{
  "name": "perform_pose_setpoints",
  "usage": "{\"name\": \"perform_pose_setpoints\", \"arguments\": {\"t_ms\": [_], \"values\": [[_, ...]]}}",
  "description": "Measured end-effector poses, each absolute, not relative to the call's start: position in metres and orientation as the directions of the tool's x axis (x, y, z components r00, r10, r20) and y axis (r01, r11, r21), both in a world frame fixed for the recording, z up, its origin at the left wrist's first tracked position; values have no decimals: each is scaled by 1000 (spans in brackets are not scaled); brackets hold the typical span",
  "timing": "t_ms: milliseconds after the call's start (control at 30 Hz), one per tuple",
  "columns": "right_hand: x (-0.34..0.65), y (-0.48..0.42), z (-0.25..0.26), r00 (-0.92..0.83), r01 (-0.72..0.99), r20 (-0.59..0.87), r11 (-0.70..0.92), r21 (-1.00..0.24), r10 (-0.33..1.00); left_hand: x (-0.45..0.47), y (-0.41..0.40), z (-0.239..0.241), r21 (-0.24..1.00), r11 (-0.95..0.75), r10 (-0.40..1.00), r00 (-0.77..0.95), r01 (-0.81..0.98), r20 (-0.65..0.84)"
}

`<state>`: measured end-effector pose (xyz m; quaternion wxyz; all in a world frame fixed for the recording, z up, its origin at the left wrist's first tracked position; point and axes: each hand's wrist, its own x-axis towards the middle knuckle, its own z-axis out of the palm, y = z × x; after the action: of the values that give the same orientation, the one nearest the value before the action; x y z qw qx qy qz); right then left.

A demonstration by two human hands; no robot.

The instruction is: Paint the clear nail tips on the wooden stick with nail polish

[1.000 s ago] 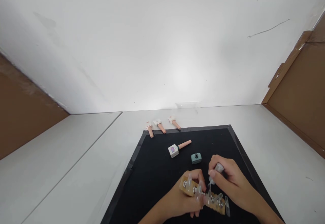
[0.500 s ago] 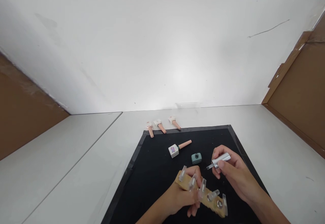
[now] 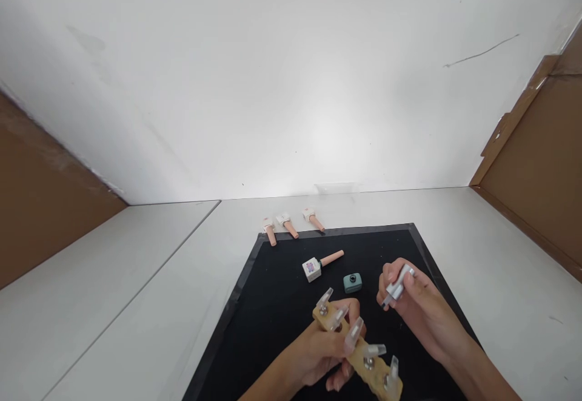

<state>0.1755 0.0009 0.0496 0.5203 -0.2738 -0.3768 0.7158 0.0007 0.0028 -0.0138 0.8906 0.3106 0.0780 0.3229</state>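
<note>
My left hand (image 3: 318, 352) is closed around a wooden strip (image 3: 359, 355) that carries several clear false nail tips on metal studs. It holds the strip tilted above the black mat (image 3: 273, 310). To its right, my right hand (image 3: 411, 307) pinches a silver brush cap (image 3: 398, 286) with its brush end pointing down-left, apart from the strip. A small teal bottle (image 3: 352, 282) stands open on the mat just left of my right hand. A white bottle with a pink cap (image 3: 321, 264) lies on its side behind it.
Three more pink-capped bottles (image 3: 287, 225) lie in a row at the mat's far edge on the white table (image 3: 136, 279). A white wall rises behind. Brown board panels (image 3: 541, 176) stand at the left and right sides.
My right hand lifted the brush off the nail tips and drew it up and right. My left hand raised and tilted the strip, its right end dropping lower.
</note>
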Motion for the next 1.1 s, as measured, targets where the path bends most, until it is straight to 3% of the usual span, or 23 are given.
{"name": "perform_pose_setpoints", "arguments": {"t_ms": [133, 333, 567, 800, 1100], "values": [[179, -1, 47, -306, -451, 34, -113, -885, 951, 2, 3, -12, 583, 621, 619, 784, -524, 46], [179, -6, 46, -354, -257, 200, 110, -960, 914, 2, 4, -10, 583, 640, 594, 803, -501, 38], [172, -8, 55, -467, -286, 258, 131, -949, 846, 2, 6, -12, 608, 650, 576, 817, -457, -2], [177, -5, 50, -385, -107, 272, 250, -962, 882, 1, 5, -15, 601, 639, 583, 812, -480, 28], [172, -10, 53, -448, -168, 321, 275, -947, 834, -1, 6, -14, 629, 636, 575, 818, -447, 0]]}}
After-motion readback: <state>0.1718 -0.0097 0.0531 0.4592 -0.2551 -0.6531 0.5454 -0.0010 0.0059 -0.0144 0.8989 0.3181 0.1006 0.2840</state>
